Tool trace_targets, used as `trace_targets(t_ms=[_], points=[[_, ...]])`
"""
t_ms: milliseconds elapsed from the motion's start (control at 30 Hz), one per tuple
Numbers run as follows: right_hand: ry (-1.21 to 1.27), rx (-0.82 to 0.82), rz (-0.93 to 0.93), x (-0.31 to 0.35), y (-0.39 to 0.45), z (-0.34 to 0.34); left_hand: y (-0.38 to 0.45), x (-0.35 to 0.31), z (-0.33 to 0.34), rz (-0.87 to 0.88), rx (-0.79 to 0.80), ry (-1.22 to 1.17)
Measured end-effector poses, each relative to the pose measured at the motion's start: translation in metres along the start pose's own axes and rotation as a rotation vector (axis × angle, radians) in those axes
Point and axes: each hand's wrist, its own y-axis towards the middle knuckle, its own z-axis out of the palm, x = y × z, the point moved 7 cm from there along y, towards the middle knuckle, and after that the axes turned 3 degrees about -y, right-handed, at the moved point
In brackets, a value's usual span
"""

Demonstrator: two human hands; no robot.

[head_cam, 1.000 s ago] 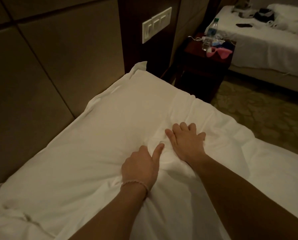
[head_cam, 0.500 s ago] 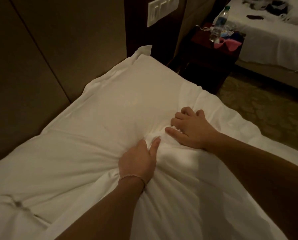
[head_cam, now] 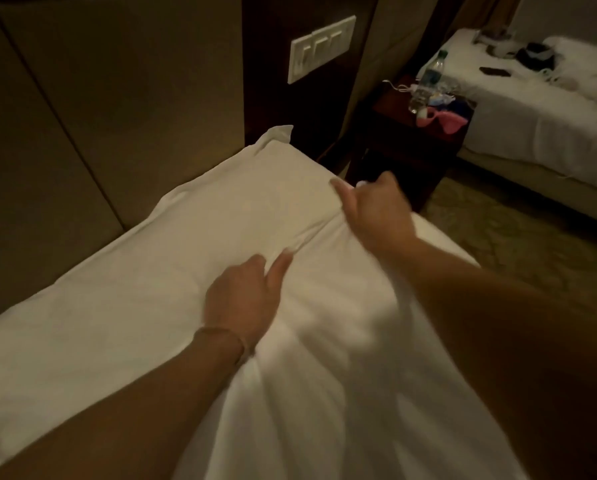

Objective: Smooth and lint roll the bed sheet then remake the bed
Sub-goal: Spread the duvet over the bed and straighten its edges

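Observation:
A white pillow (head_cam: 193, 244) lies along the padded headboard, and a white bed sheet (head_cam: 325, 393) is drawn up over its near side. My left hand (head_cam: 245, 299) grips a bunched fold of the sheet at the pillow's near edge, thumb stretched forward. My right hand (head_cam: 376, 209) is further right at the pillow's end by the bed's side edge, fingers curled round the sheet's edge, thumb pointing left. A crease runs in the cloth between the two hands. No lint roller is in view.
A padded headboard (head_cam: 99, 116) rises behind the pillow, with a switch plate (head_cam: 321, 46) on a dark wood panel. A dark nightstand (head_cam: 411, 143) holds a water bottle (head_cam: 427, 84), cables and pink items. A second bed (head_cam: 539, 109) stands beyond, across patterned carpet (head_cam: 515, 244).
My right hand has slid right and away along the pillow to its end, its flat fingers curling round the sheet. My left hand has kept its grip in place.

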Motion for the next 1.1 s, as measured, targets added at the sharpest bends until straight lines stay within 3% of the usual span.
trace_targets(t_ms=[67, 133, 200, 267, 367, 433, 533, 633, 667, 700, 800, 867, 933, 1033, 1100], points=[[0.119, 0.101, -0.074, 0.005, -0.022, 0.043, -0.005, 0.025, 0.025, -0.027, 0.041, 0.075], [0.159, 0.040, -0.080, -0.002, -0.035, 0.057, 0.002, 0.036, 0.048, -0.035, 0.082, 0.125], [0.197, -0.054, -0.051, -0.004, -0.053, 0.039, 0.008, 0.040, 0.063, -0.024, 0.093, 0.147], [0.248, -0.074, -0.145, 0.009, -0.093, 0.010, 0.010, 0.046, 0.067, -0.019, 0.084, 0.141], [0.046, 0.124, -0.477, 0.016, -0.190, 0.003, 0.011, 0.048, 0.069, -0.019, 0.087, 0.133], [-0.112, 0.290, -0.526, -0.018, -0.234, 0.024, 0.011, 0.047, 0.065, -0.024, 0.074, 0.142], [-0.278, 0.411, -0.269, -0.098, -0.218, 0.054, 0.006, 0.040, 0.066, -0.047, 0.088, 0.164], [-0.091, 0.444, 0.410, -0.176, -0.189, 0.060, 0.007, 0.033, 0.067, -0.064, 0.162, 0.194], [-0.035, 0.457, 0.518, -0.182, -0.191, 0.059, 0.007, 0.032, 0.068, -0.093, 0.218, 0.190], [-0.003, 0.461, 0.527, -0.173, -0.197, 0.054, 0.006, 0.031, 0.068, -0.135, 0.292, 0.183], [0.049, 0.369, 0.265, -0.119, -0.241, 0.023, -0.007, 0.015, 0.064, -0.259, 0.392, 0.158], [0.094, 0.354, 0.085, -0.080, -0.292, 0.005, -0.023, -0.031, 0.048, -0.038, 0.188, 0.264], [0.086, 0.414, -0.055, -0.049, -0.349, 0.005, -0.071, -0.097, 0.037, 0.412, -0.002, 0.251], [-0.028, 0.472, -0.120, -0.054, -0.410, 0.029, -0.179, -0.123, 0.065, 0.865, 0.180, 0.249], [-0.136, 0.484, 0.079, -0.097, -0.426, 0.037, -0.225, -0.076, 0.086, 0.983, 0.397, 0.466]])
